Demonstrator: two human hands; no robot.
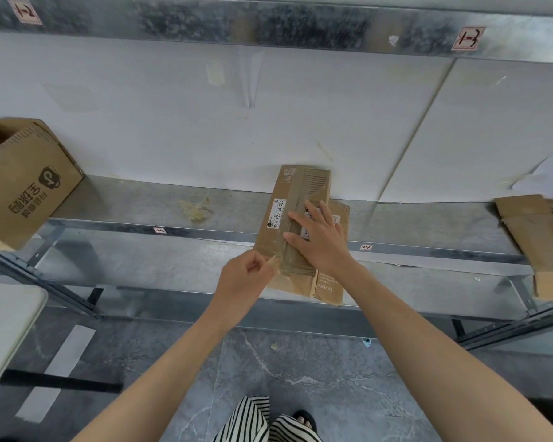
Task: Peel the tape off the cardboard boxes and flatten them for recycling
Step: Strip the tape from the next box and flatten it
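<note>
A flattened cardboard box point(280, 224) lies in the middle of a metal shelf point(115, 202), its far end against the white back wall point(173, 129) and its near end jutting out past the shelf's front edge. A white shipping label point(278, 213) runs along its left side, and a cardboard layer printed KEMAI shows beneath its right side. The person's right hand point(320, 242) rests flat on top of the box, fingers straight and spread, pressing down without gripping anything. The left hand point(243, 279) is at the box's near left corner, fingers curled, with thumb and forefinger pinching the end of a translucent tape strip point(273, 260) that lifts off the cardboard there. Farther left on the shelf sits a crumpled wad of tape point(196, 209), well apart from the box. An open cardboard box point(26, 186) with a black logo stands at the shelf's left end, tilted, and flat cardboard pieces point(537, 237) lie at the right end, hanging over the edge. A white tabletop corner point(4, 327) shows at lower left, and striped trousers point(253, 422) over the grey tiled floor point(300, 371).
</note>
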